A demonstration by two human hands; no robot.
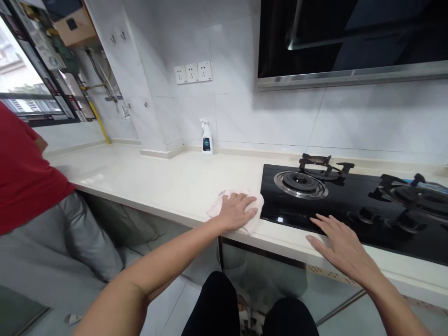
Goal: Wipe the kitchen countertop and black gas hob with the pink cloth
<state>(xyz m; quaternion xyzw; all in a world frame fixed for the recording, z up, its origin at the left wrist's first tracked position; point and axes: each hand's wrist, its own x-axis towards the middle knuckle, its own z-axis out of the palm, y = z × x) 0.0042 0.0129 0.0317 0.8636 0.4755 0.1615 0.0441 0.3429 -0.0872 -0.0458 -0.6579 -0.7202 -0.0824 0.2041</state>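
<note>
Hands: the left hand (LH) (238, 211) lies palm-down on the pale pink cleaning cloth (217, 208), fingers slightly spread, pointing toward the gas hob (345, 192) (ref. landmark). LH bears on cloth from above; whether a fold is pinched under the palm can't be told. The right hand (RH) (338, 238) is palm-down at hob's front edge, fingers extended, thumb apart, grasping nothing; fingertip contact w/ the glass: can't tell.

Cloth pos.: on the countertop (168, 182), immediately L of hob, by its front L corner; cloth's R margin meets or nearly meets hob's L edge. Cloth is spread and rumpled, outline part-hidden by LH; longer dim. seems to run approx. parallel to hob's front edge, but no firm axis can be read. Nearer hand: LH, directly on cloth. From RH, cloth lies L, across hob's front L corner.

Adj. items: L burner (301, 183) is on hob's L half; its pan support (345, 167) sits off-centre, toward hob's rear edge. Spray bottle (206, 140) stands upright rear-L of hob, near the wall, well apart from cloth. Person in red top (28, 172): far L of hob, clear of both hands.
</note>
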